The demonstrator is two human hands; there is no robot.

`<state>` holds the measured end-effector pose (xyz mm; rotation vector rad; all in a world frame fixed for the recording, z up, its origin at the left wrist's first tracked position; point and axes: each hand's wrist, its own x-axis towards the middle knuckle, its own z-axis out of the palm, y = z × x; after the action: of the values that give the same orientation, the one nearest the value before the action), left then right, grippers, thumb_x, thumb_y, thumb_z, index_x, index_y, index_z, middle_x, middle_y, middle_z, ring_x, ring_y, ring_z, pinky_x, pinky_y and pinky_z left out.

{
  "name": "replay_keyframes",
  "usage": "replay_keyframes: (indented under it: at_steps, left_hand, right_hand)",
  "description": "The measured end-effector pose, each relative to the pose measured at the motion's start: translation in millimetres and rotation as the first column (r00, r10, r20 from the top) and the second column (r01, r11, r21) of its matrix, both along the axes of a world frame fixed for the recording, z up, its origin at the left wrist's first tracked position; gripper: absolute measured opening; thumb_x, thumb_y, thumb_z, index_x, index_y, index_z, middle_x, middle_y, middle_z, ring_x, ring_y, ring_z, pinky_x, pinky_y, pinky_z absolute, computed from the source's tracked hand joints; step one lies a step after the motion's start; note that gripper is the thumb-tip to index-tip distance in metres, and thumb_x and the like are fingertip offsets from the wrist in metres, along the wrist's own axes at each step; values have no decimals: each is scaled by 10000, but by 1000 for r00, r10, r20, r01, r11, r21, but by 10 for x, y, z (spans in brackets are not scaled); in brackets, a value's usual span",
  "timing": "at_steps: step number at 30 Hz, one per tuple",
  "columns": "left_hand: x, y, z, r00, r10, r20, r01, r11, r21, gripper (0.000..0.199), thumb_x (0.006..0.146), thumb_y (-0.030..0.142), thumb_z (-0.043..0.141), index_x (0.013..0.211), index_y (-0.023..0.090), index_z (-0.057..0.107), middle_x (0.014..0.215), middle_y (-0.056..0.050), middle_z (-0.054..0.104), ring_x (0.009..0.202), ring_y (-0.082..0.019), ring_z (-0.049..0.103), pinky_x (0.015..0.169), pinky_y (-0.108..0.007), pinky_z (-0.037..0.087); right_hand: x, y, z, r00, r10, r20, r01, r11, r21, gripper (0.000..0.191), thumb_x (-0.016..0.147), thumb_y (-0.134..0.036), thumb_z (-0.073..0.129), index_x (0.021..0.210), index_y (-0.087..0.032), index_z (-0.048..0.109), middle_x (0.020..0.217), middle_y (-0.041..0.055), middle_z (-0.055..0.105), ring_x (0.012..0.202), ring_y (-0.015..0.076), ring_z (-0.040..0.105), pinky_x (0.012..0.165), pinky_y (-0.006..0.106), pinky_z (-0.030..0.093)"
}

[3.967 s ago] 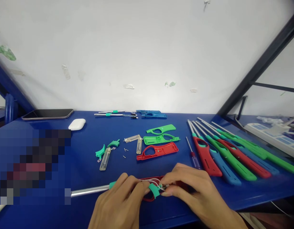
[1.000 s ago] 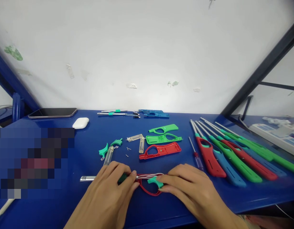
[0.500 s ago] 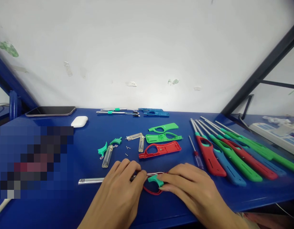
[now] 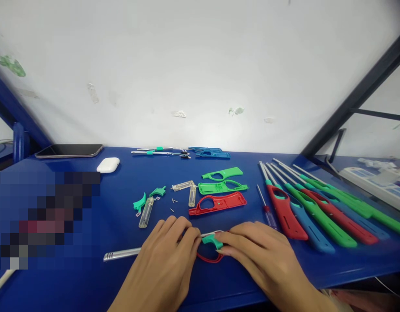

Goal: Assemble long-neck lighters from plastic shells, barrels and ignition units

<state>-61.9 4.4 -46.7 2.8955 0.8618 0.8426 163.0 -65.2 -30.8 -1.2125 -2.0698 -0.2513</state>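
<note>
Low over the blue table, a red lighter shell (image 4: 210, 259) shows its loop between my two hands. My left hand (image 4: 167, 255) is closed around its tube end, and a silver metal tube (image 4: 121, 255) sticks out to the left from under the palm. The fingers of my right hand (image 4: 265, 255) pinch a green trigger (image 4: 213, 240) at the loop. A thin pale wire (image 4: 214, 232) runs along the shell's upper edge. My right hand covers the handle part. Beyond the hands lies a matching red shell half (image 4: 219, 203).
Several assembled lighters (image 4: 313, 208) and a screwdriver (image 4: 268, 212) lie at right. Green shell halves (image 4: 222, 186), clear fuel tanks (image 4: 146, 213), loose triggers (image 4: 140, 202) and tiny screws (image 4: 173, 200) are spread mid-table. Tube assemblies (image 4: 157, 152), blue shells (image 4: 213, 153) and a phone (image 4: 69, 150) lie behind.
The metal tube's free end has swung slightly down and left, tilting the tube. The green trigger has shifted a little within the red loop, and both hands have stayed nearly in place.
</note>
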Motion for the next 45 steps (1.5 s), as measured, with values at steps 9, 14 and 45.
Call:
replay_keyframes:
  at_steps: [9, 14, 45]
  left_hand:
    - [21, 16, 3, 999, -6, 41, 5, 1000, 14, 292, 1074, 82, 358, 979, 202, 606, 912, -59, 681, 800, -266, 667, 721, -474, 634]
    - [26, 30, -10, 997, -15, 75, 15, 1000, -5, 304, 1081, 87, 357, 964, 198, 615, 907, -55, 675, 787, -254, 660, 734, -449, 627]
    - [-3, 23, -47, 977, 24, 212, 8, 989, -149, 317, 1081, 93, 403, 1004, 195, 693, 892, -29, 575, 748, -163, 550, 649, -272, 528]
  right_hand:
    - [-1, 5, -13, 1000, -11, 5, 10, 1000, 27, 207, 1120, -301, 557, 1154, -221, 745, 955, -7, 803, 790, 116, 756, 759, 259, 542]
    - [9, 15, -43, 1000, -1, -18, -1, 995, -104, 180, 1112, -316, 560, 1178, -250, 714, 971, -6, 792, 812, 154, 738, 764, 295, 552]
    - [261, -7, 22, 954, 44, -295, -162, 908, -387, 167, 1024, -197, 708, 1130, -307, 776, 1021, -35, 811, 926, 132, 773, 860, 191, 607]
